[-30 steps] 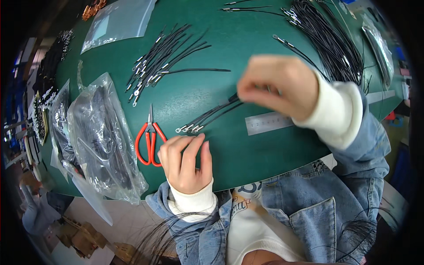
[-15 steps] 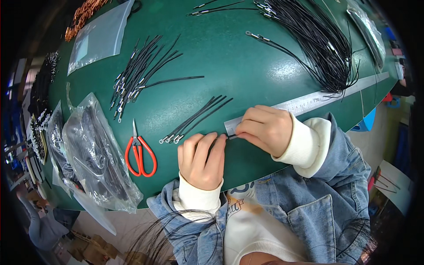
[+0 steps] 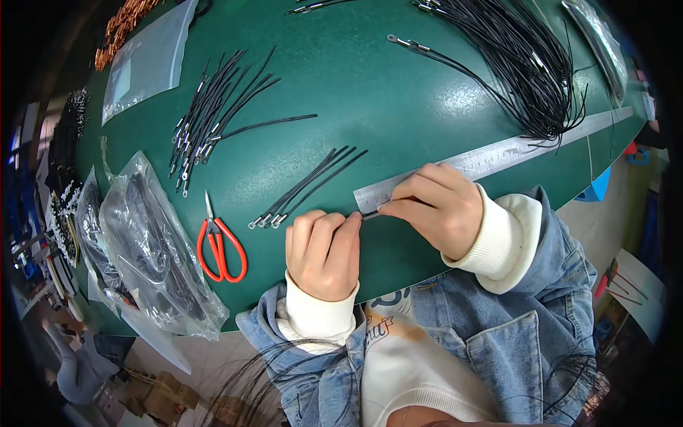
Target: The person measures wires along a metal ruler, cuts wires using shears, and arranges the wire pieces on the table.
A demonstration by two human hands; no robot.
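A short length of black wire (image 3: 370, 213) runs between my two hands along the near edge of a steel ruler (image 3: 491, 162), close to its left end. My left hand (image 3: 324, 252) is closed, thumb and forefinger pinching the wire's left end at the ruler's corner. Farther along, my right hand (image 3: 442, 211) pinches the same wire and rests over the ruler; its fingertips hide the rest of the wire. Just beyond my left hand lie several short black wires with ring terminals (image 3: 306, 186). Red-handled scissors (image 3: 222, 245) lie left of that hand, blades pointing away.
A pile of short terminal wires (image 3: 213, 121) lies at far left. A large bundle of long black wires (image 3: 519, 64) overlaps the ruler at far right. Clear plastic bags (image 3: 156, 242) with dark contents, a flat bag (image 3: 149, 57) and copper-coloured parts (image 3: 124, 28) line the left side.
My right hand has slid a little to the right along the ruler, uncovering more of its left end. Both hands keep their pinch on the wire. The whole view has shifted slightly.
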